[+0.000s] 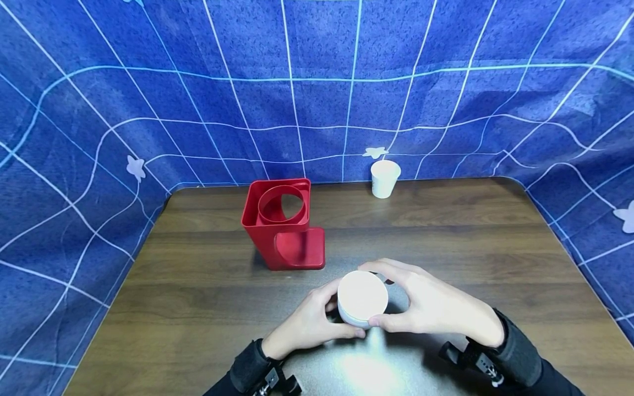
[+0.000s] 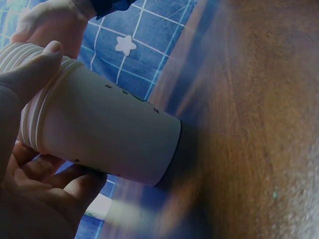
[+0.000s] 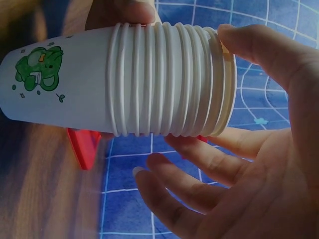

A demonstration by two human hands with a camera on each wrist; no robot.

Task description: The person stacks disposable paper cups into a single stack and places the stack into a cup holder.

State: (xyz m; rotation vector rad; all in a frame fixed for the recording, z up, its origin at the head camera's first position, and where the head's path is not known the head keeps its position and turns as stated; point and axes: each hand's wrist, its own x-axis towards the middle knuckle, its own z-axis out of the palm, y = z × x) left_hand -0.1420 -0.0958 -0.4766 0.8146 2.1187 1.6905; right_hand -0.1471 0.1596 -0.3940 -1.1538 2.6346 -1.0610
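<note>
Both hands, left hand (image 1: 309, 324) and right hand (image 1: 436, 305), grasp the nested stack of white paper cups (image 1: 362, 297) standing on the near table; separating the top cup likely needs a rim pinch.

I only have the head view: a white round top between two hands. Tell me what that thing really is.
Observer: The right wrist view shows a stack of paper cups, many rims nested together, upside down with its rims on the table.
Operator: Report any marking on it.
Observer: The outermost cup carries a green cartoon print near its base.
Operator: Describe the left hand's grip.
Observer: The left hand holds the stack near the rims, thumb on one side, fingers on the other.
Operator: Now the right hand.
Observer: The right hand pinches the rim end, thumb on the rims.
</note>
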